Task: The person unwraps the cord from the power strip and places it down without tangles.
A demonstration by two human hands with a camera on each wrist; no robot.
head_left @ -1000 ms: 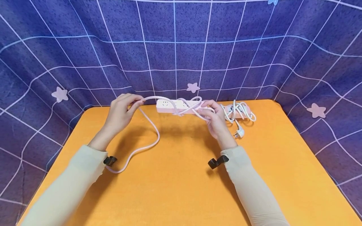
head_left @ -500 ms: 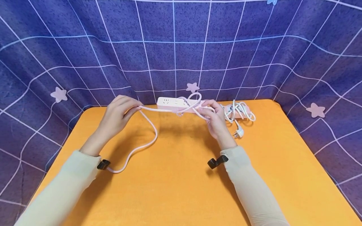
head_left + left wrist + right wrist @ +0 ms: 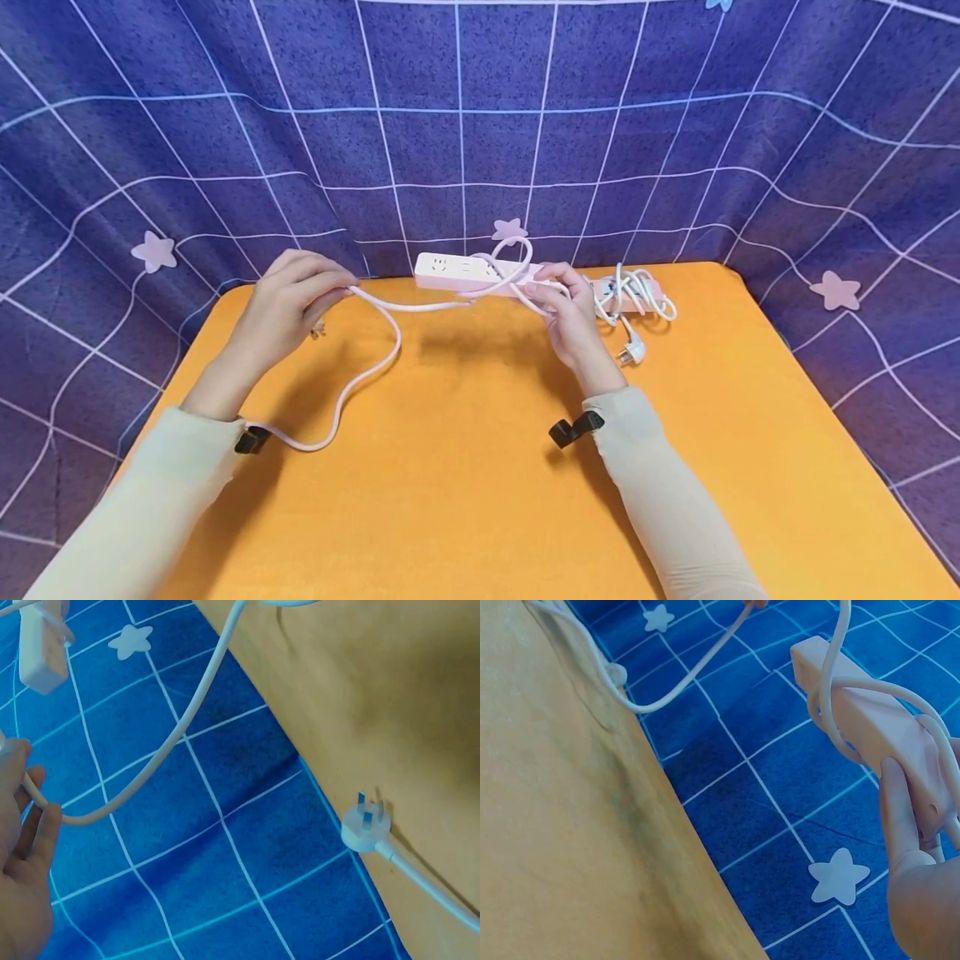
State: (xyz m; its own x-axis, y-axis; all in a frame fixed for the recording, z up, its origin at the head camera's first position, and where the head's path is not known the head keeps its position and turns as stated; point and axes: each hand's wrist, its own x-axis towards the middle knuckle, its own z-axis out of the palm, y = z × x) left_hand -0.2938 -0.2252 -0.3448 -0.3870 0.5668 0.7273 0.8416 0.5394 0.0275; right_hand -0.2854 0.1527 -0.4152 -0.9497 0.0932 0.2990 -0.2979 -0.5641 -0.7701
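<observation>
A pink-and-white power strip [image 3: 441, 270] is held above the back of the table by my right hand [image 3: 572, 321], which grips its right end. In the right wrist view the thumb presses the strip's [image 3: 881, 724] side, with loops of cord [image 3: 827, 682] around it. My left hand [image 3: 288, 300] pinches the cord [image 3: 420, 307] off to the left, and the cord sags slightly between the two hands. From the left fingers it drops to the table in a curve. Its three-pin plug [image 3: 366, 827] lies near the table edge in the left wrist view.
A second pink power strip [image 3: 651, 296] lies at the back right, wound with white cord, its plug [image 3: 633, 348] in front. An orange cloth covers the table [image 3: 480, 467]. A blue gridded curtain [image 3: 420, 150] with stars hangs close behind and along both sides.
My left hand has moved left, drawing the cord out straighter. The loop around the strip now stands higher and rounder. My right hand stays in place on the strip.
</observation>
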